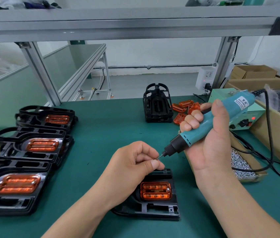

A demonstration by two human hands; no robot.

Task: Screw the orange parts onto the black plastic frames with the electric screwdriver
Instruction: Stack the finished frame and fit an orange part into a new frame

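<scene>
Orange part (156,190) lies in the pocket of a black frame (159,210) that rests flat on the green desk (101,121). It is low in the picture, just right of centre and directly below both hands. The part is clear amber plastic, oblong with rounded corners and two long ribbed slots. A bright screw head shows at its right end. The left end is too dim to tell whether a screw is in.

The left hand (132,162) hovers above the top edge of that frame with its fingers curled. Thumb and forefinger pinch a small screw (156,158) and offer it to the tip of the electric screwdriver (206,121). The right hand (211,134) has its fingers closed round the teal barrel, and the tool slants down towards the left so the bit meets the screw. The screw is probably being seated on the bit in the air, so that it need not be fumbled at the hole.

An open carton of screws (240,162) sits just right of the right wrist, within easy reach. Finished frames (32,146) with orange parts fitted lie in three piles at the left edge, apparently set aside as done. Loose orange pieces (185,107) and upright bare frames (158,105) wait near the far edge of the desk, around mid-picture.
</scene>
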